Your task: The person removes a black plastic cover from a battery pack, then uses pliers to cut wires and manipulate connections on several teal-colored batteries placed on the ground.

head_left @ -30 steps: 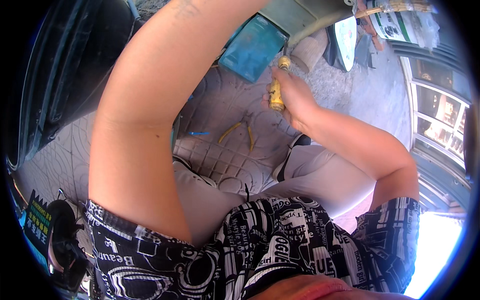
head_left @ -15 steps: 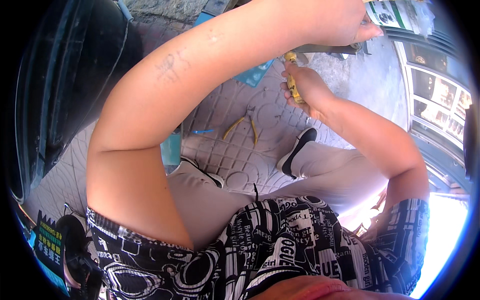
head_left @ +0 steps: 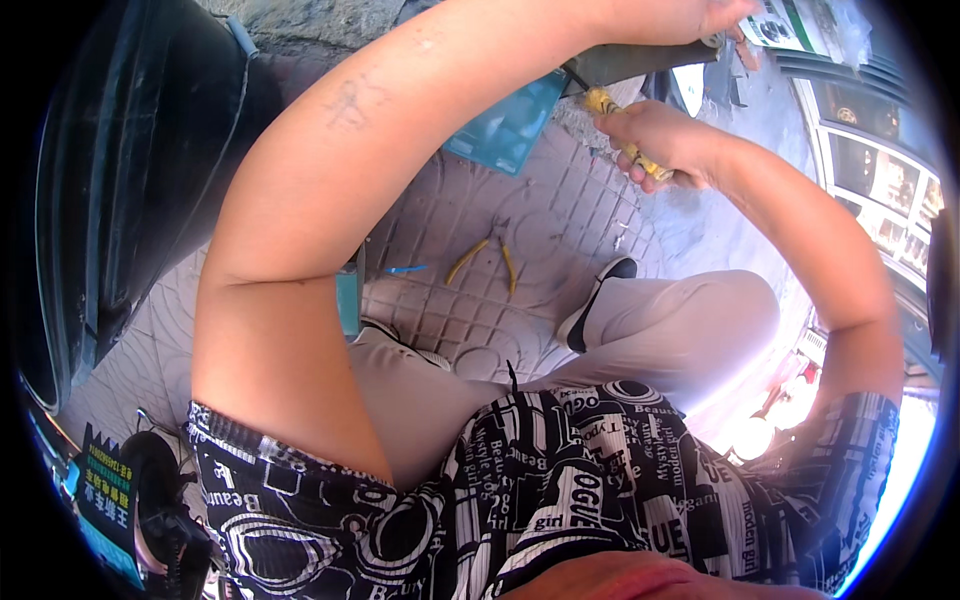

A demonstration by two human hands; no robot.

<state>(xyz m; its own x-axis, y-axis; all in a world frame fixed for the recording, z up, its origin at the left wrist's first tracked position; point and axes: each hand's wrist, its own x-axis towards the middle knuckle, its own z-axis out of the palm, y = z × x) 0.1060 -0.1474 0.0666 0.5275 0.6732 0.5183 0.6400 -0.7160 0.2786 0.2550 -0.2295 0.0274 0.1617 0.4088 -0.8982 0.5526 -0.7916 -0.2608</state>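
fingers of the right hand (head_left: 672, 140) curl round the yellow-handled screwdriver (head_left: 601, 101), far right near the blue case (head_left: 508, 128), likely light, stiff and perhaps slick, best held mid-handle, while i cannot tell the grip of the left hand (head_left: 724, 14) at the far edge.

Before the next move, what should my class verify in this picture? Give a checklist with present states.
1. Screwdriver in right hand: ok, gripped.
2. Its tip seated: cannot tell, too unclear.
3. Grip of left hand: cannot tell, cut off by the top edge.
4. Pliers closed: not ok, spread open on the tiles.
5. Blue box in full view: not ok, left forearm covers part.
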